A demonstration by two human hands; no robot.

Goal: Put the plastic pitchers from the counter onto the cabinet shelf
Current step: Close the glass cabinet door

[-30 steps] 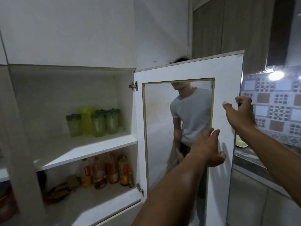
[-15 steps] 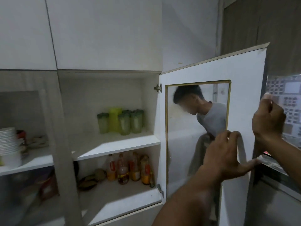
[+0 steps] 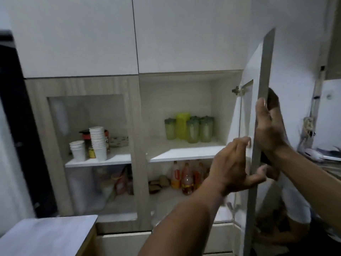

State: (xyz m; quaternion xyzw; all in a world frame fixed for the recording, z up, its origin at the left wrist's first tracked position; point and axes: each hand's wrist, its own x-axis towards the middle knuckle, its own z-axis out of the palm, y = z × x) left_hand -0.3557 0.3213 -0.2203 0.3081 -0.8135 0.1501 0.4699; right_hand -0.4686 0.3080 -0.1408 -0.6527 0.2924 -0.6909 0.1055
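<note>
Both hands on the cabinet door [image 3: 258, 126] edge, likely to swing it: left hand [image 3: 233, 167] flat, gripping nothing, right hand [image 3: 267, 130] wrapped round the edge; pitchers [image 3: 190, 129] sit grouped on the shelf [image 3: 177, 154] inside.

White upper cupboard fronts [image 3: 77, 36] span a dim kitchen — below them a wood-grain glass door [image 3: 88, 150], left a dark panel [image 3: 16, 126], a pale worktop [image 3: 46, 235] in front.

The left hand [image 3: 232, 167] hides some lower-shelf bottles [image 3: 182, 176] — the cabinet door [image 3: 258, 126] hides the right hand's [image 3: 269, 130] palm.
</note>
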